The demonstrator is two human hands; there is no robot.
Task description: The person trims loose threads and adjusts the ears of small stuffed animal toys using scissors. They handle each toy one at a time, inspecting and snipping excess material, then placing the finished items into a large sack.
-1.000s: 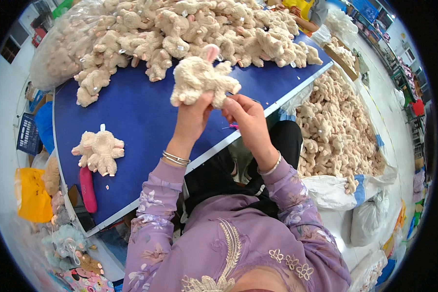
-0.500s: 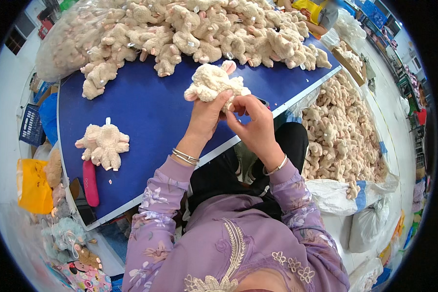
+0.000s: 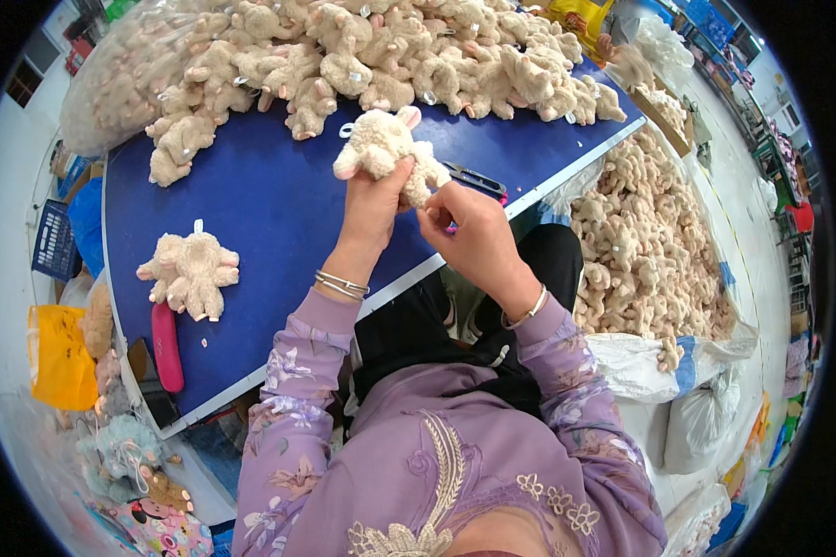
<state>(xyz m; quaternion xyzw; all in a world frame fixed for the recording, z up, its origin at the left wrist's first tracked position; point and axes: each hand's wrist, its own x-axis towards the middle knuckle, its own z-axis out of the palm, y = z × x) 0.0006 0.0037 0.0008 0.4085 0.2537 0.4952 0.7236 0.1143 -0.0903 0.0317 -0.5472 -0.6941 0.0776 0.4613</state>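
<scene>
A small cream plush toy [image 3: 381, 139] with pink ear lining and a white loop tag is held over the front of the blue table. My left hand [image 3: 378, 206] is closed round its underside. The fingers of my right hand [image 3: 474, 227] are closed in a pinch at the toy's right end, by a limb. A small pink and blue spot shows under those fingers; I cannot make out what it is. Just beyond my right hand lies a pair of dark thread snips [image 3: 476, 181]. Two similar plush toys [image 3: 195, 274] lie close together on the left.
A heap of cream plush toys [image 3: 381, 60] covers the table's far side. To the right stands a large open sack [image 3: 650, 251] full of them. A pink case [image 3: 167, 348] and dark phone-like object [image 3: 151, 382] lie near the left edge. Another person's yellow garment [image 3: 581, 20] shows far right.
The toy has turned in my left hand and moved slightly left, so its loop tag now shows. My right hand has lowered a little, and the snips have come into sight.
</scene>
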